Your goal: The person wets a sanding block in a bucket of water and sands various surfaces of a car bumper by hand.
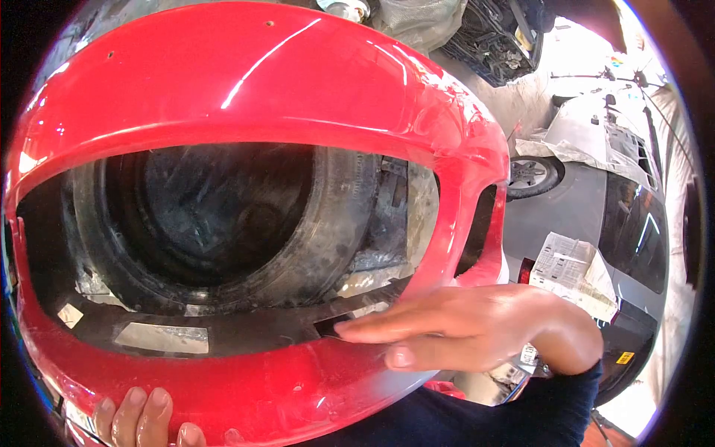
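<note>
A glossy red car bumper point(246, 89) with a wide oval opening fills most of the view. My right hand point(462, 328) lies nearly flat across the lower right of its rim, fingers pointing left. A small dark piece of sandpaper point(333, 326) shows at its fingertips, pressed against the bumper; the rest is hidden under the hand. Around that spot the red surface looks dull and greyish. At the lower left, the fingers of my left hand point(141, 417) curl over the bumper's bottom edge, the palm out of sight.
Through the opening I see a dusty black tyre point(328, 246) lying under the bumper. To the right stands a grey car point(558, 216) partly covered with paper, with newspaper point(570, 268) at its tail lamp. Dark parts point(495, 41) and plastic sheeting point(421, 22) lie at the top.
</note>
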### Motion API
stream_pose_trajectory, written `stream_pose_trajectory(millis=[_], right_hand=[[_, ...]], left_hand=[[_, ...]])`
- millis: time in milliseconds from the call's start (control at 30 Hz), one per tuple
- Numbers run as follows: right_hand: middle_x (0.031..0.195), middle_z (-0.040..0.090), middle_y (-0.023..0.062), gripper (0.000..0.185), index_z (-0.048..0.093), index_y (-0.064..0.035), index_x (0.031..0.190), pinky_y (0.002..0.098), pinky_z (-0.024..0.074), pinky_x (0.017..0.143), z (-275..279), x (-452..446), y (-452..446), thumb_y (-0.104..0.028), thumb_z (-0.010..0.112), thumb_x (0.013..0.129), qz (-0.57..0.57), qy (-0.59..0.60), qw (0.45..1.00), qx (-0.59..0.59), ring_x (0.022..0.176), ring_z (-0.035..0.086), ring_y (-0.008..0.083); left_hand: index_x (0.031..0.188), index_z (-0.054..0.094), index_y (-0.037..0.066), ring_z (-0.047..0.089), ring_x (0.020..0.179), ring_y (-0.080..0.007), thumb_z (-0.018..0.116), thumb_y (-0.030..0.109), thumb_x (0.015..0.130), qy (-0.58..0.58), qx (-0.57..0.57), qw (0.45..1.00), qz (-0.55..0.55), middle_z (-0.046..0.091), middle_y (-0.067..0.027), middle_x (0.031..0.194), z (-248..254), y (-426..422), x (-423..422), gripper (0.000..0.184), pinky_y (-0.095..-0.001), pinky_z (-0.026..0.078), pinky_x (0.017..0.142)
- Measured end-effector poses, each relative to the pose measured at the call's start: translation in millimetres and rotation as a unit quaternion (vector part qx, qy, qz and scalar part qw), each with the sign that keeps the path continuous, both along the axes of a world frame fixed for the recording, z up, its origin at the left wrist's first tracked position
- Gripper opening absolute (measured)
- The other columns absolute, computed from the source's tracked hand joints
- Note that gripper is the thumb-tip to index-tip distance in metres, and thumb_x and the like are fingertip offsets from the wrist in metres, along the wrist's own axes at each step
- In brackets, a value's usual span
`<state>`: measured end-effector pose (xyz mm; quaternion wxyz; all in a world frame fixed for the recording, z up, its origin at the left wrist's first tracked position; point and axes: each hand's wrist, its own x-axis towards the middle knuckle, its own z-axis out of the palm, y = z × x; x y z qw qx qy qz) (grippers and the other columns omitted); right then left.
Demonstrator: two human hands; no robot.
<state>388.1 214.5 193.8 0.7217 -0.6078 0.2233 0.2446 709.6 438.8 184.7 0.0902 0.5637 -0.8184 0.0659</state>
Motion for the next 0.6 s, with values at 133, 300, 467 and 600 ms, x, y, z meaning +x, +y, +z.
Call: stream_pose_trajectory(millis=[133,300,467,600], right_hand=[[0.148,0.052,0.0262,0.064,0.046,0.0036,0.149,0.0398,0.0360,0.118,20.6,-11.7,-10.8,-0.047,0.039,0.111,-0.009,0.035,0.999,0.007,0.139,0.049,0.0360],[0.144,0.055,0.0275,0.067,0.050,0.0035,0.146,0.0413,0.0386,0.115,-2.2,0.1,5.7,-0.052,0.038,0.110,-0.015,0.049,0.999,-0.016,0.136,0.052,0.0392],[0.143,0.056,0.0270,0.070,0.050,0.0041,0.146,0.0416,0.0389,0.115,5.1,0.0,2.3,-0.054,0.037,0.109,-0.006,0.058,0.998,-0.040,0.135,0.052,0.0387],[0.142,0.057,0.0271,0.068,0.052,0.0044,0.145,0.0413,0.0398,0.114,3.8,6.2,2.9,-0.052,0.039,0.109,-0.015,0.073,0.997,-0.021,0.134,0.053,0.0390]], left_hand=[[0.140,0.050,0.021,0.062,0.115,-0.0219,0.060,0.045,0.102,0.003,-0.004,1.000,0.019,0.067,-0.0009,0.123,1.8,-3.5,-4.1,0.046,-0.0441,0.042,0.102],[0.141,0.050,0.019,0.063,0.115,-0.0224,0.062,0.048,0.101,-0.005,0.003,1.000,0.000,0.067,-0.0016,0.124,5.2,-1.6,-2.0,0.050,-0.0445,0.042,0.103],[0.140,0.051,0.019,0.063,0.116,-0.0229,0.063,0.048,0.100,0.000,0.008,1.000,0.005,0.067,-0.0025,0.126,5.5,-3.2,-2.7,0.051,-0.0440,0.043,0.103],[0.141,0.051,0.018,0.063,0.115,-0.0228,0.068,0.046,0.098,0.000,0.014,1.000,-0.025,0.067,-0.0028,0.126,8.5,-5.3,4.0,0.054,-0.0434,0.044,0.101]])
